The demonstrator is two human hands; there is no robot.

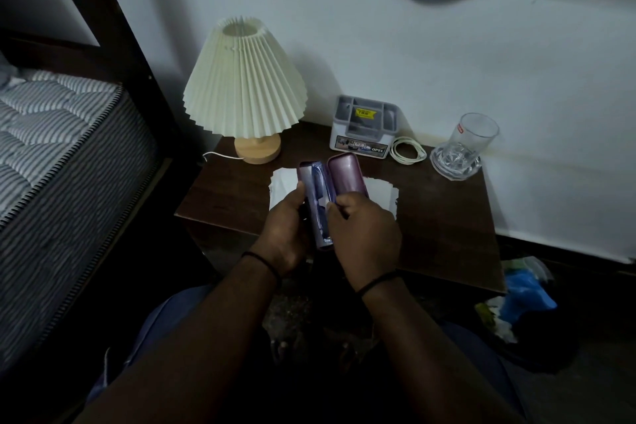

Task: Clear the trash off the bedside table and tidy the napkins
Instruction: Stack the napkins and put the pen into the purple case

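Both hands are holding an open purple case over the tabletop: left hand gripping its base, right hand pinching inside, freeing the napkins lying beneath.

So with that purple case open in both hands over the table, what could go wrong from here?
1. The open case, held by the left hand and right hand, might spill its contents onto the napkins.
2. The glass sits near the table's right edge; a careless sweep could knock it off.
3. The coiled cable might snag during clearing.
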